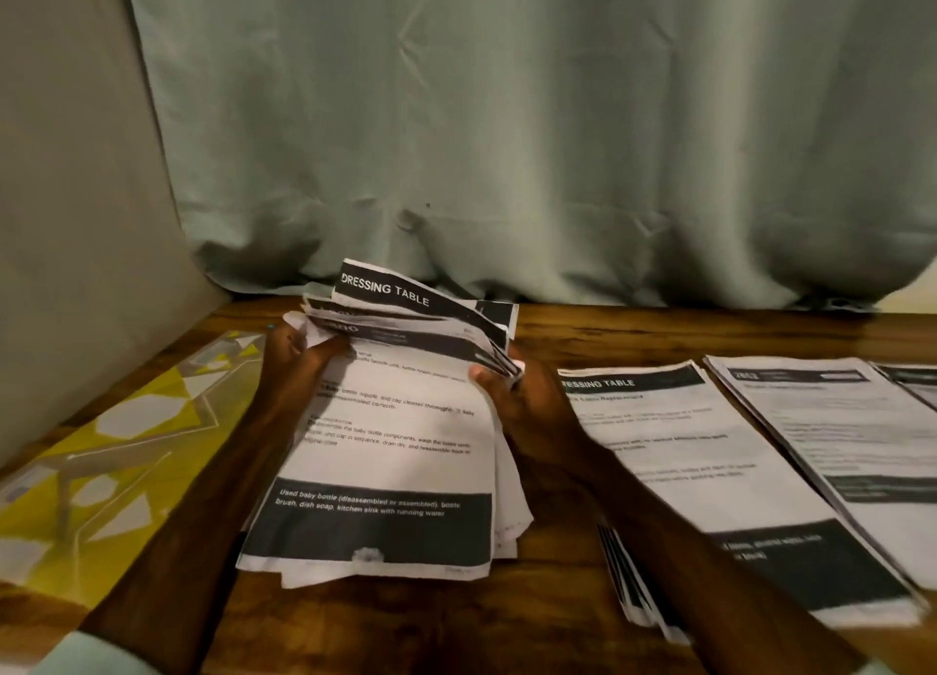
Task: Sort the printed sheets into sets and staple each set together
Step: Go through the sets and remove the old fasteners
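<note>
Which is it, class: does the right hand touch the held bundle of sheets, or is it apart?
Touching. The head view shows the right hand gripping the bundle of sheets at its right edge, thumb curled over the top sheet.

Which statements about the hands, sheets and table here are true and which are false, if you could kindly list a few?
1. Both the left hand and the right hand grip the stack of sheets. True.
2. The raised sheet at the stack's far end reads "DRESSING TABLE". True.
3. The sorted piles lie left of the stack. False: the piles lie to its right, and a yellow patterned mat lies on the left.
4. The table is white plastic. False: the table is dark wood.
</note>
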A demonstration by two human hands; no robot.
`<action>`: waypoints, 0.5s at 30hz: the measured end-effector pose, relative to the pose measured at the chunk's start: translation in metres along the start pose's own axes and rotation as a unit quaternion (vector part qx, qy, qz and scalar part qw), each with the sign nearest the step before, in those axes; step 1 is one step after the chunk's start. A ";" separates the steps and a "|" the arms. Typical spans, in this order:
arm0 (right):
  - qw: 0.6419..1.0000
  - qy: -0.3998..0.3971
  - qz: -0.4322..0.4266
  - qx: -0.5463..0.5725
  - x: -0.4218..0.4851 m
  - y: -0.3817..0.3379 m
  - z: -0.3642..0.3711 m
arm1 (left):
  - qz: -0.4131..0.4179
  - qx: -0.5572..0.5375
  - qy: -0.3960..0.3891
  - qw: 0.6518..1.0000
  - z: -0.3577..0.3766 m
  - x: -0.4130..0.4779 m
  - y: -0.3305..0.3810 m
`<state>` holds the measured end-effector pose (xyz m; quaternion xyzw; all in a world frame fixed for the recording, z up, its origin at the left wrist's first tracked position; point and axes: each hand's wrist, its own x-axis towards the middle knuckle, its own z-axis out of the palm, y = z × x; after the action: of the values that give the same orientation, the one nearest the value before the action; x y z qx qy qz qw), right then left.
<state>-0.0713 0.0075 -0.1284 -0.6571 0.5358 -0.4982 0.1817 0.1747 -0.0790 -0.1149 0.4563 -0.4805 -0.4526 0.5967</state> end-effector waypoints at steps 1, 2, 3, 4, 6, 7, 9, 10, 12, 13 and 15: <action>1.000 0.009 0.010 0.000 0.001 0.000 0.001 | 0.000 -0.004 -0.001 1.000 0.000 0.000 0.001; 1.000 0.018 0.021 0.000 0.000 0.003 -0.001 | -0.004 0.001 -0.003 1.000 0.000 0.001 -0.001; 0.999 0.028 0.027 0.004 0.000 0.005 -0.001 | 0.000 0.010 -0.001 1.000 0.001 -0.001 0.002; 0.999 0.031 0.026 0.011 0.000 0.005 -0.002 | 0.006 0.024 -0.010 1.000 0.000 -0.001 0.003; 0.999 0.042 0.026 0.021 0.000 0.007 -0.003 | 0.036 0.032 -0.038 0.998 0.003 -0.002 0.001; 0.998 0.048 0.024 0.028 -0.001 0.006 -0.005 | 0.055 0.020 -0.051 0.997 0.005 -0.004 0.000; 0.998 0.049 0.020 0.041 0.001 0.010 -0.007 | 0.099 0.009 -0.079 0.992 0.007 -0.008 0.001; 0.998 0.051 0.015 0.044 0.002 0.012 -0.007 | 0.110 0.006 -0.087 0.990 0.007 -0.008 0.002; 0.996 0.065 0.011 0.052 0.003 0.014 -0.008 | 0.098 -0.012 -0.088 0.991 0.003 -0.006 0.005; 0.996 0.070 0.010 0.057 0.004 0.013 -0.008 | 0.073 -0.026 -0.099 0.992 0.000 -0.006 0.008; 0.995 0.068 -0.005 0.070 0.004 0.012 -0.011 | 0.015 -0.023 -0.138 0.990 -0.003 -0.004 0.008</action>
<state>-0.0870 0.0025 -0.1307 -0.6101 0.5074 -0.5788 0.1879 0.1783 -0.0735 -0.1083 0.3682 -0.5543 -0.5134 0.5418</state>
